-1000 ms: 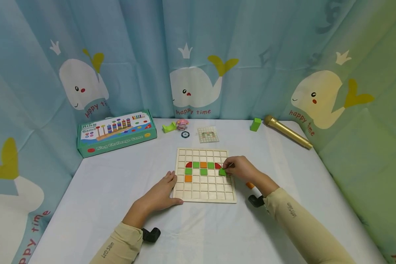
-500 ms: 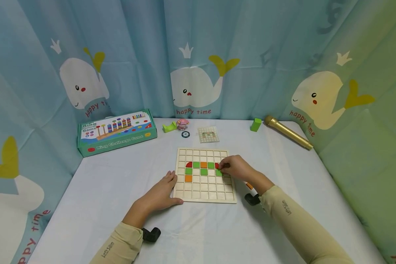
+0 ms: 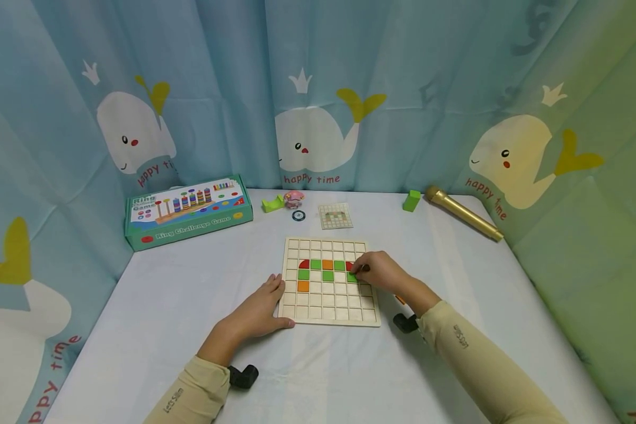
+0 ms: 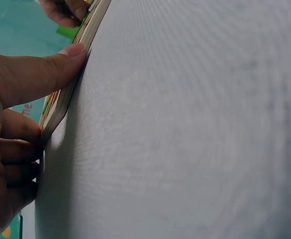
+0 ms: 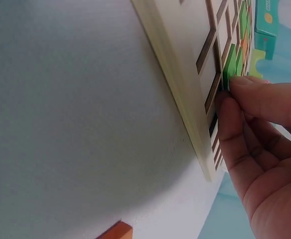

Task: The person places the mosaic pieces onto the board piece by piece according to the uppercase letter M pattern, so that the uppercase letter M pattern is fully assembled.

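A square wooden grid board (image 3: pixel 328 309) lies on the white table, with red, green and orange tiles in some of its cells. The thumb and fingertips of my right hand (image 3: pixel 384 272) pinch a green tile (image 5: pixel 229 64) at a cell just below the right-hand red tile (image 3: pixel 349 266); the fingers partly cover both. My left hand (image 3: pixel 257 312) rests at the board's near left corner, thumb along the front edge and straight fingers by the left edge. A lone orange tile (image 3: pixel 302 286) sits lowest in the left column of tiles.
A small printed grid card (image 3: pixel 335 216) lies behind the board. Farther back are a green game box (image 3: pixel 188 215), a green curved block (image 3: pixel 272 204), a pink figure (image 3: pixel 294 199), a round disc (image 3: pixel 298 216), a green block (image 3: pixel 411 201) and a gold microphone (image 3: pixel 463 213). An orange piece (image 5: pixel 116 231) lies right of the board.
My right hand has shifted slightly left with the green tile, which now lies at the cell under the red one. My left hand stays in place.
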Action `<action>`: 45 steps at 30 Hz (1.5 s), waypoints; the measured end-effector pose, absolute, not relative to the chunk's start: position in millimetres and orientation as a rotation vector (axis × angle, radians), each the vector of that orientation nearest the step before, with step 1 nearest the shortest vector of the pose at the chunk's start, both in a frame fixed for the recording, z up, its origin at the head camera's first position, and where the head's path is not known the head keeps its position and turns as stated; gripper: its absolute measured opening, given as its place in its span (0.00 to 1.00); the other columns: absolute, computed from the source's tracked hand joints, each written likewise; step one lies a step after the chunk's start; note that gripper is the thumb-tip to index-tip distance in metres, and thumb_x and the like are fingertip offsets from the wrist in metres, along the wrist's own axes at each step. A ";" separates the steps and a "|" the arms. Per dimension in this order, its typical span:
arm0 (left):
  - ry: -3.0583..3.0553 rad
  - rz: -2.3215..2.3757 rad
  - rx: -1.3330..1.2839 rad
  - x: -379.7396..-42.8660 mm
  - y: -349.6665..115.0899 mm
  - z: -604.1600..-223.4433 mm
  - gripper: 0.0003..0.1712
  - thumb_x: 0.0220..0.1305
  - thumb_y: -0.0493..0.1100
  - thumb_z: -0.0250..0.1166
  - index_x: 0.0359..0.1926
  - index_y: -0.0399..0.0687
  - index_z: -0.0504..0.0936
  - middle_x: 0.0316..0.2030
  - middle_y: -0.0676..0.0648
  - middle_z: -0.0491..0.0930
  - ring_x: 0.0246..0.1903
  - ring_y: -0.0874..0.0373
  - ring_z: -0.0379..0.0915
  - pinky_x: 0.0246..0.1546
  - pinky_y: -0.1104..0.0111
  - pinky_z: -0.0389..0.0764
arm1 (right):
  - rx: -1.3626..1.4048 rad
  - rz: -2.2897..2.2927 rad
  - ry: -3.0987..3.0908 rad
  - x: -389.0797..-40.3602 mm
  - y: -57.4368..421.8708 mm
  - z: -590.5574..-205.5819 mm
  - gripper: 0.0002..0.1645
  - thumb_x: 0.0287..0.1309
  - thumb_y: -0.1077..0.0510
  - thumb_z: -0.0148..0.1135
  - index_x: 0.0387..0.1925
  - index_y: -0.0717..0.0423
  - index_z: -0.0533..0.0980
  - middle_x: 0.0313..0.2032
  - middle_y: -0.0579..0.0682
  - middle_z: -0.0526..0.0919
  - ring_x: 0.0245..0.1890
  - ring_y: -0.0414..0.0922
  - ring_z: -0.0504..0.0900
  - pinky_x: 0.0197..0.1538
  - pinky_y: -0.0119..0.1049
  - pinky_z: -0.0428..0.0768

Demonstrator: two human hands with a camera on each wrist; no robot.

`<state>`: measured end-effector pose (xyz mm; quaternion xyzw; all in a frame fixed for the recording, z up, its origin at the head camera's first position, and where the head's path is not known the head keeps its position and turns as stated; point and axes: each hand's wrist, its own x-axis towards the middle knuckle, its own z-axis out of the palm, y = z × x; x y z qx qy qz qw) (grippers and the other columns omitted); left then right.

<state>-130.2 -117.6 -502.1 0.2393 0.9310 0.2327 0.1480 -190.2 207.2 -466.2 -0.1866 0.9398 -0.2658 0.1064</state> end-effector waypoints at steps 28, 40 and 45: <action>2.673 0.681 0.707 -129.1 -117.8 -498.8 0.57 0.59 0.59 0.74 0.75 0.29 0.57 0.77 0.35 0.51 0.77 0.42 0.42 0.73 0.53 0.55 | -0.357 -0.740 2.805 -154.6 272.2 -462.3 0.07 0.58 0.64 0.70 0.40 0.58 0.86 0.39 0.49 0.85 0.37 0.43 0.79 0.39 0.38 0.79; 2.668 0.682 0.698 -128.6 -117.8 -499.7 0.57 0.59 0.59 0.74 0.75 0.30 0.57 0.77 0.35 0.51 0.77 0.43 0.41 0.73 0.53 0.55 | -0.413 -0.811 2.801 -133.5 301.5 -463.8 0.08 0.55 0.65 0.73 0.38 0.54 0.87 0.40 0.47 0.85 0.37 0.45 0.79 0.39 0.38 0.78; 2.666 0.672 0.692 -128.8 -117.3 -498.2 0.57 0.59 0.58 0.74 0.75 0.30 0.57 0.77 0.35 0.50 0.77 0.43 0.41 0.73 0.53 0.55 | -0.387 -0.814 2.781 -132.1 309.6 -467.4 0.12 0.54 0.66 0.73 0.42 0.55 0.86 0.42 0.47 0.84 0.37 0.44 0.76 0.37 0.36 0.76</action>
